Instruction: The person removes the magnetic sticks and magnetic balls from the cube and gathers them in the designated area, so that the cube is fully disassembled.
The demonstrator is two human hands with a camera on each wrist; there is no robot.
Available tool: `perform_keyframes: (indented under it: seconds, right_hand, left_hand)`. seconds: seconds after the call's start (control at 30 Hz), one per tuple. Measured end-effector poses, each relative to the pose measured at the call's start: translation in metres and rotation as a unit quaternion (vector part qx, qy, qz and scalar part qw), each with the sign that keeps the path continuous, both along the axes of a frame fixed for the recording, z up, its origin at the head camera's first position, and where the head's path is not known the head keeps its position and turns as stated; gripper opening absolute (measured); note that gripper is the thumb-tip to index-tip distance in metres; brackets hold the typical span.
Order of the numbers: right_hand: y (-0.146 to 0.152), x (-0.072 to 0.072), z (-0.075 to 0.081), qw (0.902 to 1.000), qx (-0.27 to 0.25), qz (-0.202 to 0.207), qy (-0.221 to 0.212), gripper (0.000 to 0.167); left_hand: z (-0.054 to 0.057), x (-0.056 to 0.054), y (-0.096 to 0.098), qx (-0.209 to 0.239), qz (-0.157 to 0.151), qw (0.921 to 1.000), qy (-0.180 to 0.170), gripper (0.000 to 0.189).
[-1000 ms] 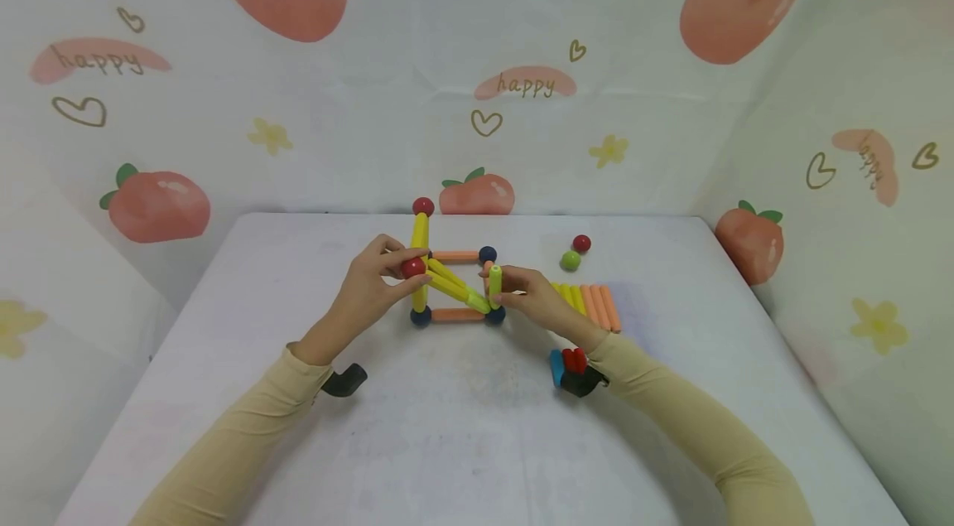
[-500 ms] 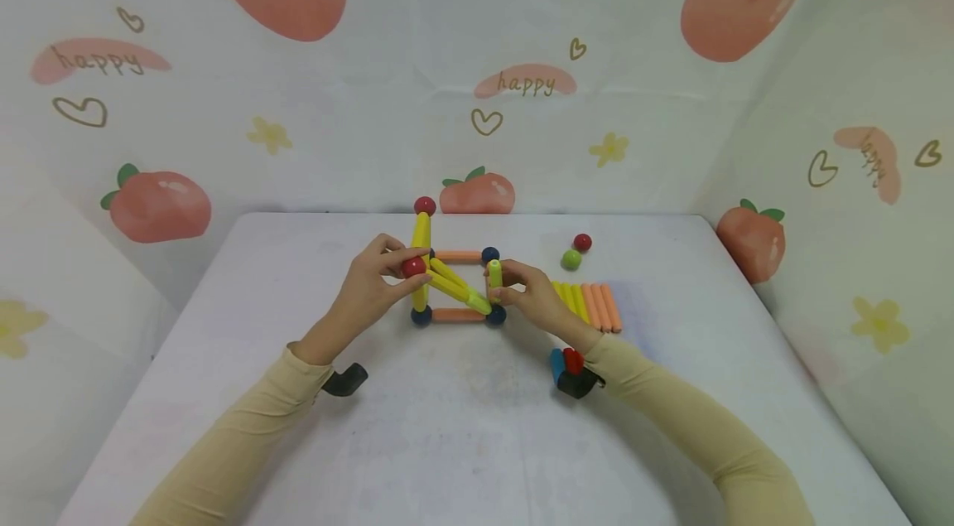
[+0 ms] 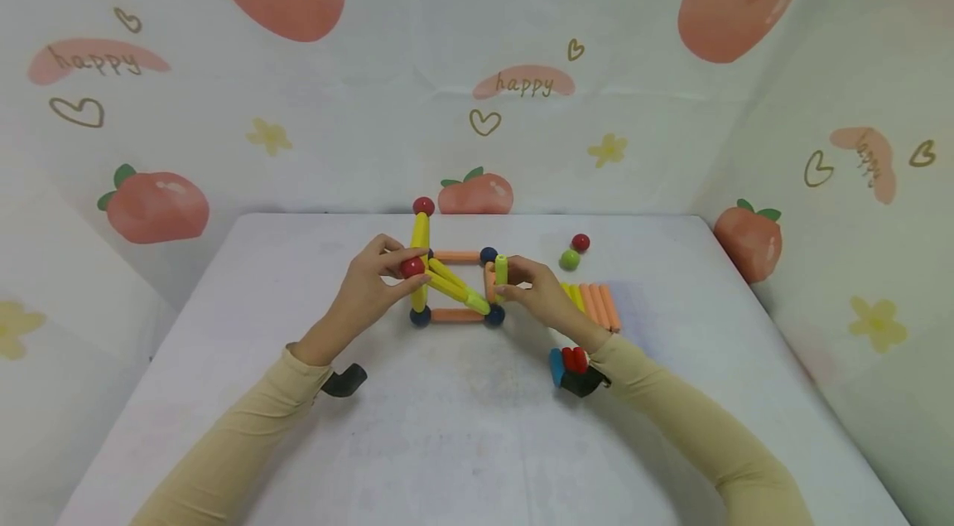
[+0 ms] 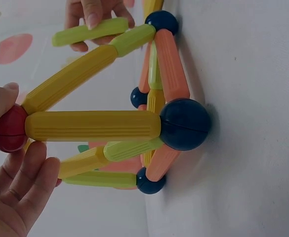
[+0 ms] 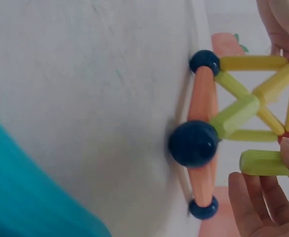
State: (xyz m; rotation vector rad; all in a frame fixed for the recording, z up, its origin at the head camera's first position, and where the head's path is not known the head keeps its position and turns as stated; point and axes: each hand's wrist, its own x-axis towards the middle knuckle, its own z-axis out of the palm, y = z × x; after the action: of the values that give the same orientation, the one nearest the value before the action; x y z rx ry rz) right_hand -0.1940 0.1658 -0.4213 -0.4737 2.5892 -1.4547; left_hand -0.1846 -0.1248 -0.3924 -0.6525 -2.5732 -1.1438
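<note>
My left hand (image 3: 370,284) pinches a red ball (image 3: 412,267) at the upper corner of a frame built from sticks and balls. A yellow stick (image 4: 92,125) runs from that ball down to a dark blue ball (image 4: 185,124). Another diagonal, yellow then light green (image 3: 478,302), slopes to the near right blue ball (image 3: 494,315). Orange sticks (image 3: 457,316) and blue corner balls form the base on the table. Between thumb and fingers, my right hand (image 3: 542,294) holds a loose light green stick (image 5: 265,163) upright, just right of the frame and apart from it.
Yellow and orange sticks (image 3: 599,306) lie in a row behind the right wrist. A red ball (image 3: 580,243) and a green ball (image 3: 570,260) sit farther back. Blue (image 3: 556,367) and red sticks (image 3: 575,359) lie near the black right wrist camera (image 3: 583,383).
My right hand has lifted the green stick a little and shifted it right, away from the near right blue ball. The left hand stays at the red ball.
</note>
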Motion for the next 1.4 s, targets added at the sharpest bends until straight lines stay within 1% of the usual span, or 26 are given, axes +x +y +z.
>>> perform_keyframes:
  seconds: [0.13,0.27,0.37,0.5,0.6,0.8,0.97,1.23,1.4]
  right_hand:
    - [0.009,0.0,0.004,0.9999,0.002,-0.002,0.013,0.04]
    - [0.017,0.001,0.01,0.9999,-0.005,-0.013,0.005,0.036]
    - [0.025,0.001,0.012,0.9995,-0.015,-0.023,-0.012,0.036]
    - [0.037,-0.001,0.016,0.9991,-0.027,-0.028,-0.016,0.035]
    - [0.047,-0.001,0.02,0.9989,-0.032,-0.031,-0.01,0.035]
    - [0.072,-0.001,0.027,0.9981,-0.036,-0.048,-0.011,0.042]
    - [0.092,-0.001,0.026,0.9979,-0.035,-0.055,-0.002,0.047]
    - [0.122,0.0,0.024,0.9962,0.005,-0.086,-0.01,0.061]
    - [0.143,-0.001,0.017,0.9956,0.009,-0.092,-0.016,0.065]
  left_hand:
    - [0.0,0.0,0.0,0.001,-0.002,1.0,-0.001,0.042]
    - [0.001,0.0,0.0,0.002,-0.002,1.0,-0.001,0.041]
    - [0.0,0.0,0.0,0.005,-0.002,1.0,-0.003,0.041]
    - [0.0,-0.001,0.0,0.01,-0.006,0.9999,-0.004,0.041]
    - [0.0,-0.001,0.0,0.013,-0.007,0.9999,-0.004,0.041]
    - [0.001,0.0,0.0,0.01,-0.004,0.9999,-0.011,0.042]
    - [0.0,-0.001,0.0,0.009,-0.003,0.9999,-0.009,0.042]
    - [0.0,-0.001,0.0,0.006,0.001,0.9999,-0.01,0.042]
    - [0.0,-0.001,0.0,0.002,0.003,1.0,-0.009,0.042]
